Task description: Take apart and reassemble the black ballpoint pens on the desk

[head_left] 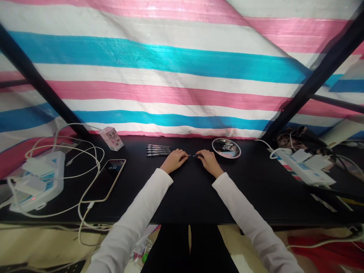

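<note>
My left hand [174, 160] and my right hand [209, 160] rest on the black table [193, 189], fingers curled together around a dark pen [192, 155] that spans the gap between them. Each hand pinches one end of it. A row of several similar pens [158, 150] lies just left of my left hand. A small shiny metal bowl [226, 148] sits right beside my right hand. Both arms wear white sleeves.
A phone [107, 179] on a white cable lies at the left, near a white power strip [36, 182] and a small pink box [112, 138]. Another power strip [305, 168] with plugs sits at the right. A striped tarp [170, 76] hangs behind the table.
</note>
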`<action>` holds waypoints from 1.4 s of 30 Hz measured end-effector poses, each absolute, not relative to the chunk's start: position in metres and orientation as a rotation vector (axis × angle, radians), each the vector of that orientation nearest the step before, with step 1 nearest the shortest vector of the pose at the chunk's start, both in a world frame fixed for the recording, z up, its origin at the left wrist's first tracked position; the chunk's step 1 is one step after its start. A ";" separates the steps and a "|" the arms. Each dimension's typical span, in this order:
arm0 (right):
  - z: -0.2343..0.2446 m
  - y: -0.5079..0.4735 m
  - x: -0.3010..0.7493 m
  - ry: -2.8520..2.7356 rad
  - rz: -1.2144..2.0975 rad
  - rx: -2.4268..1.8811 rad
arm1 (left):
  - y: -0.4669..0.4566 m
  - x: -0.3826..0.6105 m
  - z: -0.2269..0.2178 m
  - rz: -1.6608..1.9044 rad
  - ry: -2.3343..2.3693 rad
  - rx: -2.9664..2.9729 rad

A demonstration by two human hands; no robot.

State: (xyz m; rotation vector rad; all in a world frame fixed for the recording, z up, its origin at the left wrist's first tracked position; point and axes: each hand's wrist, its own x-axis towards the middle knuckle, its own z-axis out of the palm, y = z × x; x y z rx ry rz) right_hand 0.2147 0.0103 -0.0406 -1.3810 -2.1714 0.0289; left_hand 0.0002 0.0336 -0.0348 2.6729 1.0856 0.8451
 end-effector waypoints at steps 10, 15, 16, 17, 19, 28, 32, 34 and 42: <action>-0.042 0.013 0.218 -2.145 -0.037 -1.449 | 0.035 -0.012 -0.032 0.825 1.135 2.627; -0.043 0.012 0.219 -2.129 -0.056 -1.491 | 0.035 -0.012 -0.031 0.805 1.140 2.626; -0.044 0.012 0.219 -2.126 -0.053 -1.498 | 0.035 -0.012 -0.031 0.803 1.141 2.624; -0.045 0.013 0.219 -2.125 -0.049 -1.503 | 0.034 -0.012 -0.031 0.803 1.137 2.623; -0.045 0.013 0.219 -2.127 -0.028 -1.500 | 0.034 -0.012 -0.030 0.805 1.120 2.622; -0.045 0.015 0.218 -2.142 0.215 -1.288 | 0.033 -0.009 -0.032 0.821 1.045 2.646; -0.040 0.011 0.216 -2.117 0.184 -1.250 | 0.034 -0.007 -0.034 0.833 1.029 2.669; -0.036 0.008 0.214 -2.122 0.127 -1.263 | 0.034 -0.006 -0.035 0.832 1.032 2.676; -0.036 0.007 0.216 -2.244 0.000 -1.340 | 0.034 -0.003 -0.036 0.799 1.028 2.705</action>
